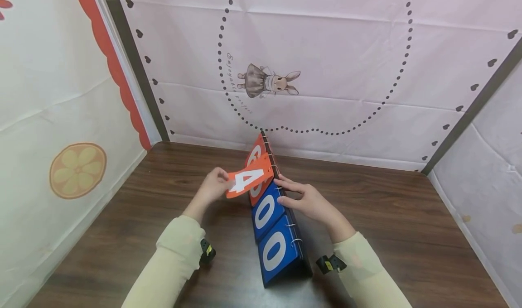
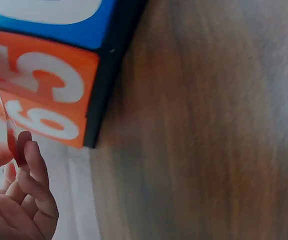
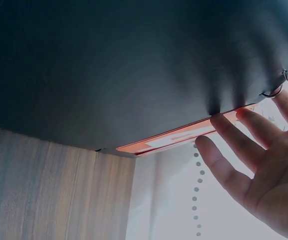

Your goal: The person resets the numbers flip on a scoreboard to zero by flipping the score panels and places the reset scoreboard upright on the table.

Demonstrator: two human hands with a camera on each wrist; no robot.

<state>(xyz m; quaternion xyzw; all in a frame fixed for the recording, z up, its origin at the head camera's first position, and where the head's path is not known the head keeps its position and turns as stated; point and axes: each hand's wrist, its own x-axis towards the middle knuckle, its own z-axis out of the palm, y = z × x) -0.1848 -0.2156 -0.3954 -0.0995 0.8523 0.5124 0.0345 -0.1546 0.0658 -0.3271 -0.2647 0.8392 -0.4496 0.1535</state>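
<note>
A tabletop flip scoreboard (image 1: 300, 249) stands like a tent, with ring-bound number cards along its top edge. My left hand (image 1: 214, 186) pinches the free edge of an orange card (image 1: 264, 165) showing 4, lifted away from the board. Under it, an orange 5 card (image 2: 44, 75) and an orange 6 card (image 2: 44, 120) show in the left wrist view. Nearer me are two blue 0 cards, one (image 1: 269, 210) behind the other (image 1: 281, 249). My right hand (image 1: 311, 204) rests its extended fingers against the board's top edge and dark back panel (image 3: 109, 75).
The scoreboard stands on a dark wood-grain table (image 1: 387, 235). Behind it hangs a pale pink cloth (image 1: 334, 63) printed with a rabbit and dotted lines. White cloths hang at the left (image 1: 36, 95) and right (image 1: 489, 163) sides.
</note>
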